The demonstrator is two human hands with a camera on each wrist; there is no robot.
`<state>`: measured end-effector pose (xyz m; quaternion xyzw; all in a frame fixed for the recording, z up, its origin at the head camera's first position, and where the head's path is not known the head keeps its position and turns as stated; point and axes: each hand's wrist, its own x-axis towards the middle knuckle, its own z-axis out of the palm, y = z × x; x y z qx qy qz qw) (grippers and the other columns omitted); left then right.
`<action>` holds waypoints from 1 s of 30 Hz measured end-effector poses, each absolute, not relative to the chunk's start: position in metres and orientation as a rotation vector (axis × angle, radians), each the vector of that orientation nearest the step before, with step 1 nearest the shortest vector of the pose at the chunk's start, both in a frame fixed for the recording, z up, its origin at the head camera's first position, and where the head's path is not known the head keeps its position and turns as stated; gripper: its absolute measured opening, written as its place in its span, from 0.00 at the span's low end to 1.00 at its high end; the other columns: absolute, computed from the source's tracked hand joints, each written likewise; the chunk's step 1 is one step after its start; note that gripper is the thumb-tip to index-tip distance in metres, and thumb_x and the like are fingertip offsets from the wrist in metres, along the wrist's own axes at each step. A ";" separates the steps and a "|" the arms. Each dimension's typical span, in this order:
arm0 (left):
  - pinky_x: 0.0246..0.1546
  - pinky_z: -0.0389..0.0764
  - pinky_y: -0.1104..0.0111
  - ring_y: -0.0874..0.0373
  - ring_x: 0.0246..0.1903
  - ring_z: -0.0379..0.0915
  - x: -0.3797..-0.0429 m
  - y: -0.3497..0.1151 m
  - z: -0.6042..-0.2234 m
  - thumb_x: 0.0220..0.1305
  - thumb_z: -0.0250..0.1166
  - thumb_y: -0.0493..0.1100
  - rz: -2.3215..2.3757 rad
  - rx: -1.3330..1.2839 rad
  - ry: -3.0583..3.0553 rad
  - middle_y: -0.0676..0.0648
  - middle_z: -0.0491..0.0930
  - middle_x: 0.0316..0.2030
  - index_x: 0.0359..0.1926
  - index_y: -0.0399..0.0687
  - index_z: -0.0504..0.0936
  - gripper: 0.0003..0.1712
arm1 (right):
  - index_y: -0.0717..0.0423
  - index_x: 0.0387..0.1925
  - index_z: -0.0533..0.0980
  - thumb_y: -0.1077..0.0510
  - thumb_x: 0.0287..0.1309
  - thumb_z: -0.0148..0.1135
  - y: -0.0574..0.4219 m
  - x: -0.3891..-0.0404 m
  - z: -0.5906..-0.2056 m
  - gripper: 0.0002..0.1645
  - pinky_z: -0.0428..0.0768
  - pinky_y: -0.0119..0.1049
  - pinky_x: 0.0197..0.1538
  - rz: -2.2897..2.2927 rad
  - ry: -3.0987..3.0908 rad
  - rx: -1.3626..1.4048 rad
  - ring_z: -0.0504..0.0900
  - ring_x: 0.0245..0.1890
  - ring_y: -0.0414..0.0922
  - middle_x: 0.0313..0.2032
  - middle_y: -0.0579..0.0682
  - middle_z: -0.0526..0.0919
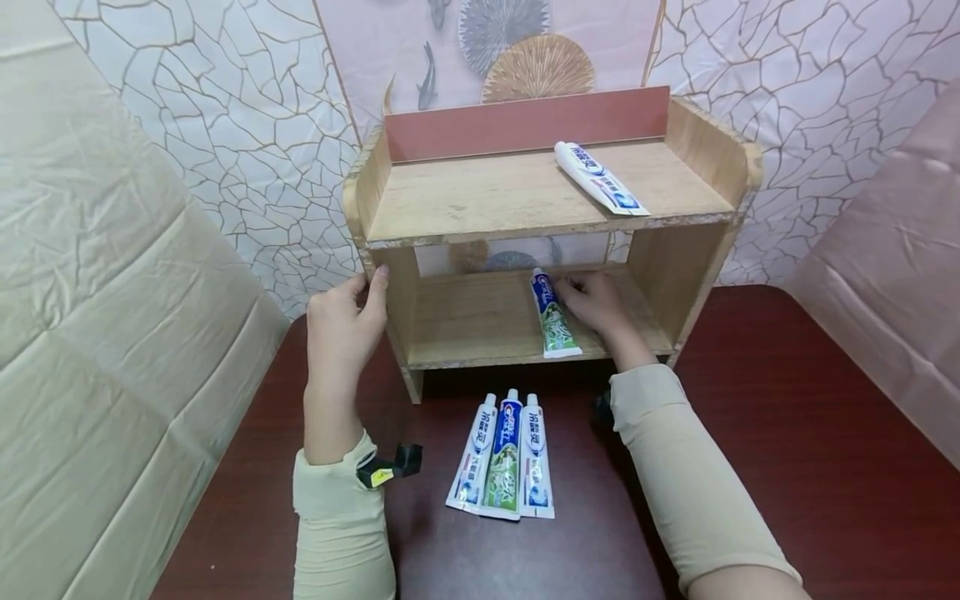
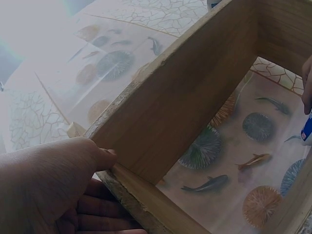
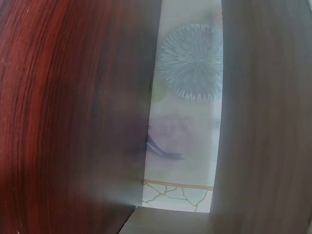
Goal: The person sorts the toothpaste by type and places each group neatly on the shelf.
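Observation:
My left hand (image 1: 341, 321) grips the left side panel of a small wooden shelf (image 1: 480, 200). In the left wrist view its thumb lies over the panel's edge, with the other fingers on the outer side. On the lower board my right hand (image 1: 600, 308) pinches the right edge of a blue and green toothpaste tube (image 1: 553, 321) near the cap end. That tube lies with its cap toward the back and its flat end at the board's front edge. The right wrist view looks under the lower board, so the right hand is hidden there.
A white toothpaste tube (image 1: 600, 179) lies slanted on the upper board. In front of the shelf, on the dark red table (image 1: 750, 467), lie a white tube (image 1: 474, 458), a blue and green tube (image 1: 504, 462) and another white tube (image 1: 535, 462), side by side.

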<state>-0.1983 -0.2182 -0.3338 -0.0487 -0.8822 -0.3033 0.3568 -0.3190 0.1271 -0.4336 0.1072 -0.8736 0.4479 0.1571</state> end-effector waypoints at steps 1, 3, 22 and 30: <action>0.23 0.67 0.58 0.48 0.19 0.67 -0.198 -0.218 -0.334 0.74 0.51 0.64 -0.783 -0.127 -2.279 0.48 0.70 0.11 0.18 0.47 0.75 0.34 | 0.56 0.15 0.65 0.49 0.69 0.60 0.127 -0.318 -0.434 0.28 0.66 0.41 0.29 1.286 -2.502 0.311 0.67 0.23 0.50 0.17 0.50 0.65; 0.22 0.67 0.59 0.49 0.19 0.66 -0.198 -0.218 -0.334 0.74 0.51 0.64 -0.787 -0.126 -2.281 0.49 0.70 0.11 0.17 0.47 0.74 0.34 | 0.56 0.15 0.65 0.49 0.69 0.60 0.128 -0.318 -0.434 0.28 0.65 0.41 0.28 1.302 -2.497 0.305 0.66 0.21 0.50 0.16 0.49 0.65; 0.22 0.66 0.59 0.48 0.19 0.66 -0.199 -0.217 -0.337 0.74 0.52 0.63 -0.784 -0.125 -2.292 0.48 0.69 0.11 0.17 0.47 0.73 0.33 | 0.56 0.15 0.66 0.53 0.68 0.61 0.127 -0.317 -0.439 0.26 0.66 0.41 0.25 1.325 -2.489 0.296 0.66 0.19 0.50 0.16 0.49 0.66; 0.22 0.66 0.59 0.49 0.19 0.67 -0.200 -0.217 -0.336 0.74 0.52 0.63 -0.790 -0.115 -2.289 0.48 0.71 0.12 0.18 0.47 0.73 0.33 | 0.57 0.15 0.66 0.54 0.68 0.60 0.127 -0.318 -0.434 0.26 0.64 0.39 0.23 1.309 -2.477 0.338 0.65 0.17 0.49 0.15 0.49 0.65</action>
